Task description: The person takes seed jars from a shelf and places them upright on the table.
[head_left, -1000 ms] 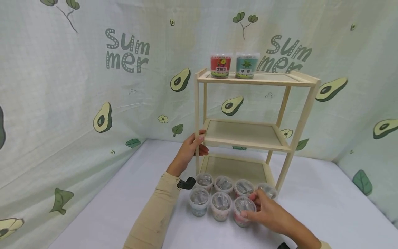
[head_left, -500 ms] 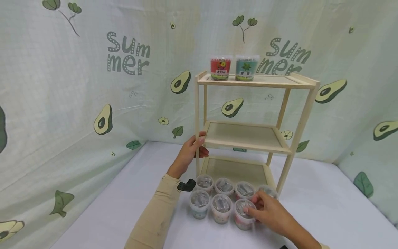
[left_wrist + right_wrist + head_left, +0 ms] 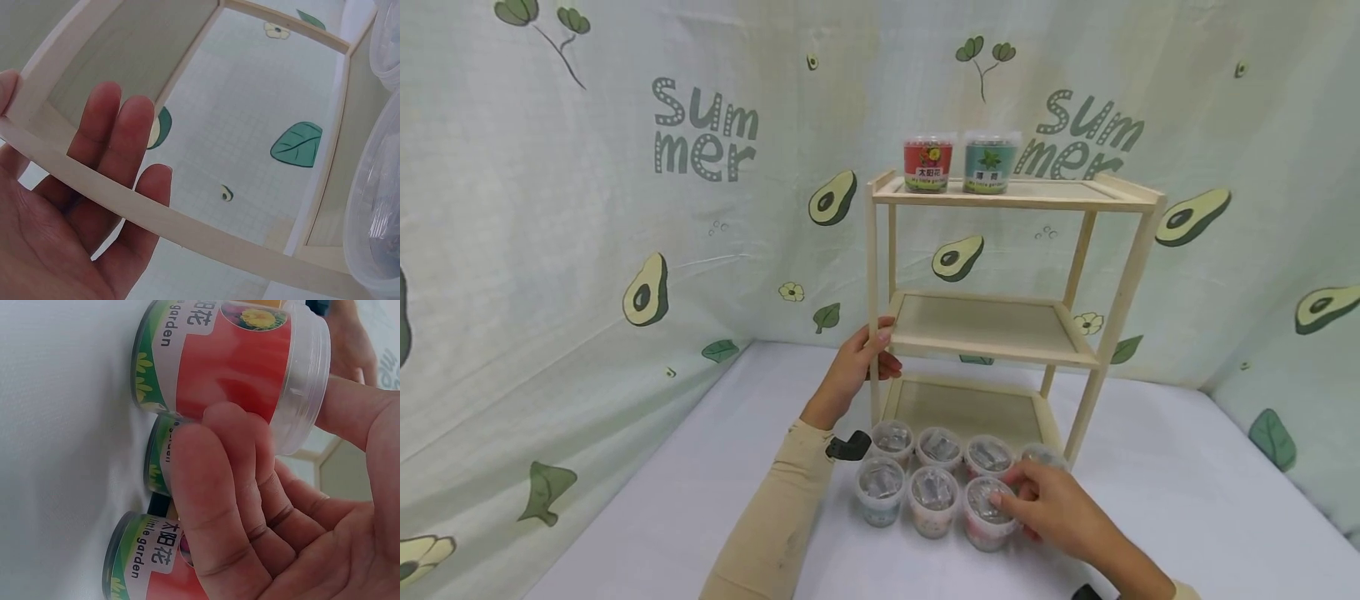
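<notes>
My left hand (image 3: 853,362) holds the front left post of a three-tier wooden shelf (image 3: 992,354). In the left wrist view its fingers (image 3: 128,131) pass behind the post and the thumb lies at the joint with the middle tier. My right hand (image 3: 1056,508) is at a clear plastic tub with a red flower label (image 3: 237,359), the right one of the front row. The thumb reaches over its lid and the curled fingers (image 3: 203,469) lie against its side. Beside it stand a pink-toned tub (image 3: 933,512) and a blue-labelled tub (image 3: 880,500).
Behind the front row, several more lidded tubs (image 3: 938,448) stand before the bottom tier (image 3: 970,408). On the top tier sit a red-labelled tub (image 3: 927,164) and a teal-labelled tub (image 3: 990,165). A white cloth covers the table (image 3: 715,467); a printed curtain (image 3: 760,250) hangs behind.
The right thumb has shifted from the near rim of the red-labelled tub onto its lid. That tub stands slightly farther forward. My left hand keeps its place on the post.
</notes>
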`<move>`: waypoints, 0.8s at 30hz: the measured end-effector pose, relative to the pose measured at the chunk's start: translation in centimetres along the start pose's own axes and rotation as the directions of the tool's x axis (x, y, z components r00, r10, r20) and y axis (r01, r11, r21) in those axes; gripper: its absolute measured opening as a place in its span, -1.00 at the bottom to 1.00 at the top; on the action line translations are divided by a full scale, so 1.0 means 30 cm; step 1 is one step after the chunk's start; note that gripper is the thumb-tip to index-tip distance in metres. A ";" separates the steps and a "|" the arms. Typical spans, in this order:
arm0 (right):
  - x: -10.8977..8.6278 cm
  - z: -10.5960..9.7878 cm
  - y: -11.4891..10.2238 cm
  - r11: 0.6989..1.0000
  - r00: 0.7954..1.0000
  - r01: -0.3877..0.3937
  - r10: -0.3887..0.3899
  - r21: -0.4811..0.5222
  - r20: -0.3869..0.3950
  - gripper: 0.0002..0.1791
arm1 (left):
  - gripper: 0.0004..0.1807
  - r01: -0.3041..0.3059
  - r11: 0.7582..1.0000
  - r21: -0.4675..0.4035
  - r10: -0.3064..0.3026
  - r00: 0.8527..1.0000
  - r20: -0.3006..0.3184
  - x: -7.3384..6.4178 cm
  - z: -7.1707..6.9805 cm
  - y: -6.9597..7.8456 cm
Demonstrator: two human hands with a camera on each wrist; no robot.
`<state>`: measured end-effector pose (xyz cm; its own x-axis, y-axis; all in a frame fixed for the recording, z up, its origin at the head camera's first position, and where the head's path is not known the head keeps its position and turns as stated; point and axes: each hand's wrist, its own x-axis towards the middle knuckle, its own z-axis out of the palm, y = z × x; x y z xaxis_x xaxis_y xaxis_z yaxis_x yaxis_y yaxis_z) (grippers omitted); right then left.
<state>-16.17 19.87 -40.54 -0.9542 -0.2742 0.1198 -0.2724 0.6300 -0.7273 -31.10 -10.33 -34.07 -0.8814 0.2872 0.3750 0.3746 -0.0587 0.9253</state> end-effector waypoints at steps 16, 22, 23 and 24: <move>-0.001 -0.009 0.002 0.993 0.998 -0.052 0.050 0.106 0.025 -0.55 | -0.45 -0.004 1.000 0.010 0.004 1.000 0.000 0.000 -0.002 -0.001; -0.006 -0.003 0.004 0.986 0.998 -0.070 0.069 0.148 0.016 -0.56 | -0.49 -0.002 1.000 0.011 0.002 1.000 -0.009 -0.001 -0.001 -0.009; -0.006 -0.003 0.003 0.986 0.997 -0.076 0.075 0.146 0.015 -0.56 | -0.49 -0.002 1.000 0.011 0.002 1.000 -0.009 -0.001 -0.001 -0.009; -0.006 -0.003 0.003 0.987 0.996 -0.084 0.083 0.138 0.013 -0.56 | -0.48 -0.003 1.000 0.011 0.003 1.000 -0.008 -0.001 -0.001 -0.010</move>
<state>-16.03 20.04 -40.57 -0.9719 -0.2299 0.0502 -0.1712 0.5442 -0.8213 -31.21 -10.35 -34.36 -0.8827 0.2793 0.3780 0.3800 -0.0491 0.9237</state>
